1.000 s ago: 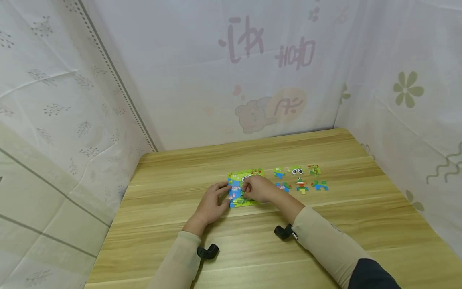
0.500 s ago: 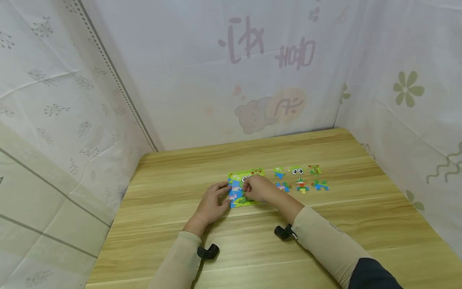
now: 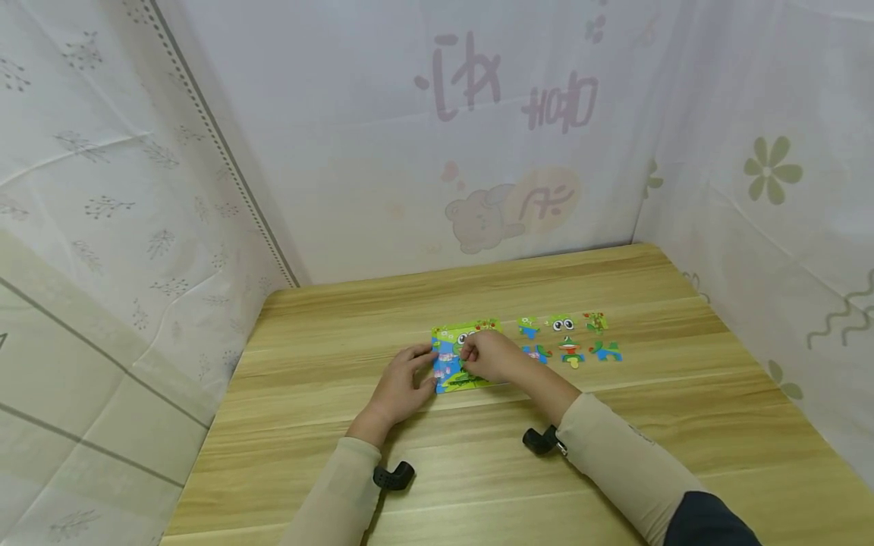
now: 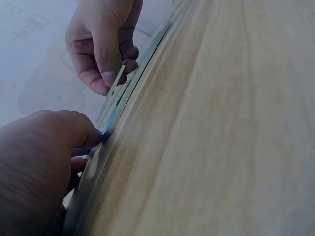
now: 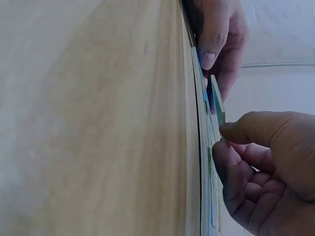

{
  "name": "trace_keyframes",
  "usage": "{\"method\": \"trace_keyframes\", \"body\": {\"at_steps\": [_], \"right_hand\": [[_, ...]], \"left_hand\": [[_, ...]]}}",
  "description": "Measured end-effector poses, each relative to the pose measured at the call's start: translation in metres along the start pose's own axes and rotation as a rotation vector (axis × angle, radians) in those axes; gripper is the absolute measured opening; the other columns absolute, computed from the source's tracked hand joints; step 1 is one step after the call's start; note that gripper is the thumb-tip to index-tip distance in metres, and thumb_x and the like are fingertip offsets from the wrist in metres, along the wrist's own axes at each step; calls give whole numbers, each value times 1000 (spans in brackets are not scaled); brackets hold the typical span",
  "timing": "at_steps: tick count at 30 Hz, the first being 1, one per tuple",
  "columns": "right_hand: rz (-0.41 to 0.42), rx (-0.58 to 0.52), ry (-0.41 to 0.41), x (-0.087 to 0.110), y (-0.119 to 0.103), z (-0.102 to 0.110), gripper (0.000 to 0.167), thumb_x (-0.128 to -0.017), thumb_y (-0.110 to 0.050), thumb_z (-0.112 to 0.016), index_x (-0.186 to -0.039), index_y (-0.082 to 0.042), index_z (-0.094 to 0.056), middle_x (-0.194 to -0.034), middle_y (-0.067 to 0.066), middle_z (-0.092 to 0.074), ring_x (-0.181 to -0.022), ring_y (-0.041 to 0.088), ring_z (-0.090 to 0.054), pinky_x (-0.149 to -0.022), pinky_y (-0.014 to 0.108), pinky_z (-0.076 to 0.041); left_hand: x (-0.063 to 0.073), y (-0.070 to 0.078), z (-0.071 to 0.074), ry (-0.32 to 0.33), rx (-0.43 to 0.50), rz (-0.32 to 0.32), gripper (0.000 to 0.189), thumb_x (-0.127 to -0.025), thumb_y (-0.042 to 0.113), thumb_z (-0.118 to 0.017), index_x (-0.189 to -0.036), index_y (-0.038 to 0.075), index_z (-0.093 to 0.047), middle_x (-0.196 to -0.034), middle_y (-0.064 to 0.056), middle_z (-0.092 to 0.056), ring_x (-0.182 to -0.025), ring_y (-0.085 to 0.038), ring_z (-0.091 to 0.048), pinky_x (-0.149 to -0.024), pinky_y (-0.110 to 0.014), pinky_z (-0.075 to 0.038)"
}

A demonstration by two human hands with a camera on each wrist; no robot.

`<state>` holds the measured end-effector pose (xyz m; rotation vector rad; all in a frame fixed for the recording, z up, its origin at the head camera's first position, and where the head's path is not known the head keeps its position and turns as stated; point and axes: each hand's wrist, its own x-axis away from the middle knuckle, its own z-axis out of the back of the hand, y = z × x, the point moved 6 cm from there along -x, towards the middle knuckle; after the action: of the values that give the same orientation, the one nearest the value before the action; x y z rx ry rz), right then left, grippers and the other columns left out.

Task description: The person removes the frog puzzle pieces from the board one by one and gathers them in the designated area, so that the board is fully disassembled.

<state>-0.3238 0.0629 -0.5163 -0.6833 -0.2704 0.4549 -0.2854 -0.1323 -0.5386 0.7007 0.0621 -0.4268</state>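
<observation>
A jigsaw board (image 3: 445, 385) with a bright frog picture lies flat on the wooden table, partly covered by my right hand. My right hand (image 3: 493, 356) is over its middle. Between thumb and fingertips it pinches a thin puzzle piece (image 5: 217, 101), which stands tilted on edge close over the board. My left hand (image 3: 399, 383) rests at the board's left edge, fingers spread along it and thumb (image 4: 88, 135) touching the near corner. The right wrist view shows my left thumb (image 5: 208, 60) at the board's end, close to the pinched piece.
Right of the board, loose puzzle pieces lie in two rows: one with eyes (image 3: 563, 324), one with a red-and-green mouth (image 3: 570, 350), a blue one (image 3: 605, 350) and several others. Patterned cloth (image 3: 382, 152) hangs behind the table (image 3: 328, 326) and at both sides.
My right hand and forearm have shifted very slightly to the right, still pinching the puzzle piece. My left hand and the loose pieces stay where they were.
</observation>
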Motion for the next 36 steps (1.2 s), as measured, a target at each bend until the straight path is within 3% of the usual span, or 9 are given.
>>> {"method": "trace_keyframes", "body": {"at_steps": [13,24,30,36], "right_hand": [[7,-58,40,14,7,10,5,-95,-16,-77,-94,-15,-72,-84,-4,-65,-77,14,-61,-69,30,-55],[37,-113,68,40,20,24,4,-96,-10,-75,-94,-9,-72,-83,-1,-64,-74,14,-59,-64,26,-53],[8,-78,82,54,34,30,5,-97,-17,-76,-96,-16,-72,-85,-5,-64,-75,13,-60,-66,27,-54],[22,-87,100,68,41,39,8,-95,-13,-78,-95,-15,-71,-87,-4,-64,-76,14,-60,-66,27,-55]], "left_hand": [[0,-3,-2,-10,-23,15,51,-99,24,-73,-148,14,-62,-157,-2,-49,-147,-27,-41,-121,-49,-36],[0,-5,-2,-2,-21,10,51,-99,24,-74,-147,13,-62,-158,-3,-48,-148,-28,-41,-121,-50,-35],[0,-5,-2,-2,-33,4,52,-99,24,-73,-148,13,-62,-157,-2,-48,-147,-27,-42,-121,-49,-36],[1,-4,-3,0,-23,4,52,-99,24,-73,-148,13,-62,-158,-3,-48,-147,-29,-42,-120,-52,-37]]}}
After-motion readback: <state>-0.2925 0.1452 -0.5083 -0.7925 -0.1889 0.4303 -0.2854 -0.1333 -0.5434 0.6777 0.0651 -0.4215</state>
